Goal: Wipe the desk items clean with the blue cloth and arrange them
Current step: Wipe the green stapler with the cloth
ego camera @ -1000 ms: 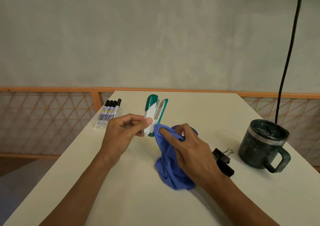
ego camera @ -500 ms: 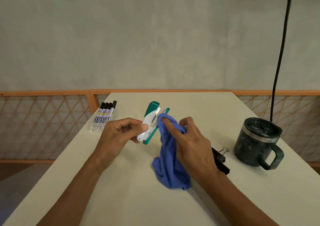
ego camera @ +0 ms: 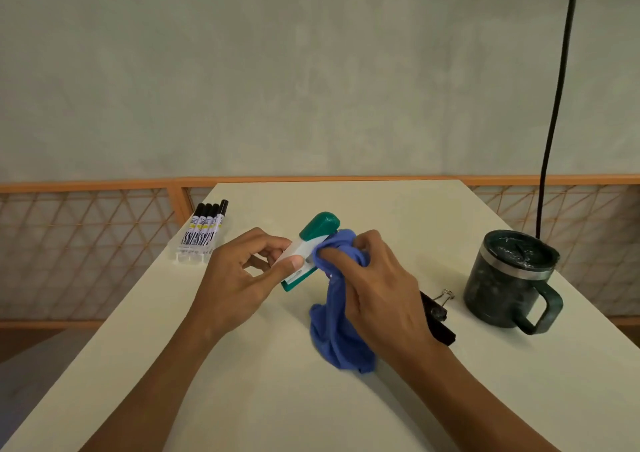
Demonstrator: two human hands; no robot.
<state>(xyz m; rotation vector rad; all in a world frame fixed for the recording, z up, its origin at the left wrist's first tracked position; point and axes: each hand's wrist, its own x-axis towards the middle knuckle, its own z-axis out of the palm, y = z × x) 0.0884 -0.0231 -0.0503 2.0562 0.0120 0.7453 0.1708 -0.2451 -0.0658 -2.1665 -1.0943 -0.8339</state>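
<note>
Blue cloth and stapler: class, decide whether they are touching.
Touching. The head view shows the blue cloth, bunched in the right hand, pressed against the stapler that the left hand holds.

On the bench (ego camera: 346,410), a pack of markers (ego camera: 203,231) lies at the far left edge. Mid-bench, the left grip (ego camera: 239,278) holds the stapler (ego camera: 313,240). The cloth (ego camera: 341,333), in the right grip (ego camera: 377,285), touches the stapler's right side and hangs down to the bench. Right of the cloth lies a binder clip (ego camera: 437,313), then a mug (ego camera: 502,278). A cable (ego camera: 554,105) hangs behind the mug.
</note>
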